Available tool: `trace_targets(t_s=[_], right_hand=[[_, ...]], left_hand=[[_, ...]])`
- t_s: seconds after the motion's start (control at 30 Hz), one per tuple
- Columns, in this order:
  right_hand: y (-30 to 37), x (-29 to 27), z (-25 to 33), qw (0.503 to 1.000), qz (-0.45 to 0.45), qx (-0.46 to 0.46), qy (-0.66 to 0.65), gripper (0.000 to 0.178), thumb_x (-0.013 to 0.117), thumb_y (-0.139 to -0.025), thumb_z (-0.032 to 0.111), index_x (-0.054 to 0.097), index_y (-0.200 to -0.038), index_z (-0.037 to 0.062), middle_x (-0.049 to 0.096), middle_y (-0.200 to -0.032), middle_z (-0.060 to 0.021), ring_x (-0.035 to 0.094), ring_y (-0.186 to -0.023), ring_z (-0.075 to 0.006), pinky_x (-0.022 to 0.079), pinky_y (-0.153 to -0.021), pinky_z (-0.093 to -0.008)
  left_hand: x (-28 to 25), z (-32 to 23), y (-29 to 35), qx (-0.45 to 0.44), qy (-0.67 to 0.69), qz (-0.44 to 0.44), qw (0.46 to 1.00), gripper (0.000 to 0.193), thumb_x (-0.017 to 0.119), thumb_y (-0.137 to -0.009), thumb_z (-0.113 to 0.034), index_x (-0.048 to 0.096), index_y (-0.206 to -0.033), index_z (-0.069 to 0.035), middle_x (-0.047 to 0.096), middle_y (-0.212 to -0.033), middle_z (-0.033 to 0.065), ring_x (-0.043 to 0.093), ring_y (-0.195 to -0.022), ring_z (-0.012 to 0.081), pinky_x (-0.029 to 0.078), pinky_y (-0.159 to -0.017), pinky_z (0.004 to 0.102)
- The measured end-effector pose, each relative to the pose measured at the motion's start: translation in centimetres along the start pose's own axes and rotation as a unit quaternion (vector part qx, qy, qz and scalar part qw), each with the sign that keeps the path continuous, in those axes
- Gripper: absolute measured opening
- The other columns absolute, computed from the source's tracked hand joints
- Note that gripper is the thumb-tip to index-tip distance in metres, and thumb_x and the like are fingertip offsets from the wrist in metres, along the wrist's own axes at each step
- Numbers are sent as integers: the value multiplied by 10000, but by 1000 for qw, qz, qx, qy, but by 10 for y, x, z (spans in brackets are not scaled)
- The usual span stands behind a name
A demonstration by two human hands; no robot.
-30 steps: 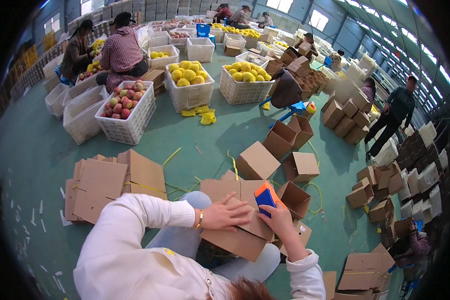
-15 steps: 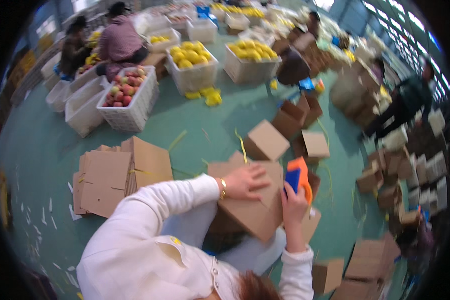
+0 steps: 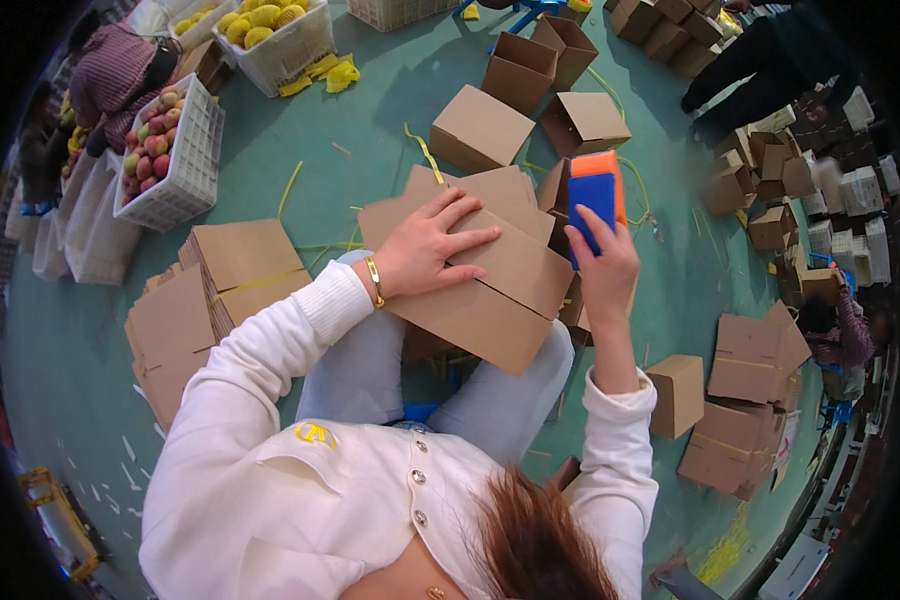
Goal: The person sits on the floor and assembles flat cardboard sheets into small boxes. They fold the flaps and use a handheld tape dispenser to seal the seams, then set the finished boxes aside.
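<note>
Flat cardboard sheets, like a folded carton (image 3: pixel 515 310), rest tilted across my knees. My left hand (image 3: pixel 432 245) lies on top of them, fingers spread. At their right edge, my right hand (image 3: pixel 607 275) grips an orange and blue tape dispenser (image 3: pixel 592 200) held upright. Its lower end is partly covered by my fingers, and I cannot tell whether it touches the cardboard. Just beyond the sheets sits a closed carton (image 3: pixel 482 130), with a yellow strap (image 3: pixel 425 150) by its near edge.
Stacked flat cartons (image 3: pixel 245 265) lie at left, and more strapped ones (image 3: pixel 745 370) at right. A small box (image 3: pixel 676 395) stands beside my right forearm. Open boxes (image 3: pixel 520 75) are farther ahead. Crates of red fruit (image 3: pixel 182 170) and yellow-wrapped fruit (image 3: pixel 295 50) stand far left; people work around.
The view has tipped downward, so the scene sits higher in the picture. My left hand stays spread on the cardboard, and the tape dispenser stays in my right hand, now more upright.
</note>
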State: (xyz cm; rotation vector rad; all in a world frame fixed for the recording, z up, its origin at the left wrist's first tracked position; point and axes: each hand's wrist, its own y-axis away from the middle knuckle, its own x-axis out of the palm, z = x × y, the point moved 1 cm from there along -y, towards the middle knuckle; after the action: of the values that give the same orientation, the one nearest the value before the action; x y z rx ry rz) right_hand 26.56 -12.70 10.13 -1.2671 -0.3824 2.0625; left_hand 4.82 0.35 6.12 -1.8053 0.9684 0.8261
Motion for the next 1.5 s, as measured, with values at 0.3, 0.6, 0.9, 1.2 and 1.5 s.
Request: trace_targets(t_s=[0.3, 0.6, 0.9, 1.2, 1.5], right_hand=[[68, -4, 9, 740, -70, 240, -624, 525, 692, -860, 363, 534, -1236, 34, 588, -824, -71, 556, -562, -154, 477, -467, -290], [43, -58, 0, 767, 162, 363, -504, 717, 572, -720, -26, 319, -1371, 135, 590, -1079, -100, 606, -930, -165, 522, -798, -281], [55, -39, 22, 913, 96, 168, -360, 733, 602, -722, -76, 308, -1378, 69, 467, -1247, -98, 510, -1123, -198, 433, -953, -320], [65, -27, 39, 964, 82, -210, -141, 687, 729, -621, 6, 511, -1258, 143, 548, -1007, -178, 552, -861, -338, 468, -702, -393], [63, -18, 23, 956, 130, -245, -97, 652, 740, -590, 13, 600, -1208, 168, 558, -950, -134, 526, -785, -301, 459, -648, -371]], left_hand=[[10, -1, 6, -10, 7, -31, 999, 455, 635, -846, -264, 557, -1284, -172, 462, -1342, 199, 398, -1282, 407, 365, -1067, 464], [4, -13, 8, -55, 24, -36, 998, 551, 610, -871, -375, 500, -1320, -75, 462, -1346, 169, 389, -1304, 338, 379, -1059, 425], [36, 13, 6, 2, 65, -100, 993, 449, 668, -815, -199, 563, -1234, -77, 518, -1252, 167, 445, -1240, 382, 396, -1039, 465], [27, 7, 8, -78, 183, -127, 972, 314, 570, -884, -45, 564, -1198, -71, 561, -1226, 97, 445, -1253, 298, 387, -1029, 413], [26, 10, 0, -33, 150, -146, 977, 343, 536, -830, 12, 554, -1170, -35, 558, -1213, 108, 490, -1179, 282, 394, -980, 386]])
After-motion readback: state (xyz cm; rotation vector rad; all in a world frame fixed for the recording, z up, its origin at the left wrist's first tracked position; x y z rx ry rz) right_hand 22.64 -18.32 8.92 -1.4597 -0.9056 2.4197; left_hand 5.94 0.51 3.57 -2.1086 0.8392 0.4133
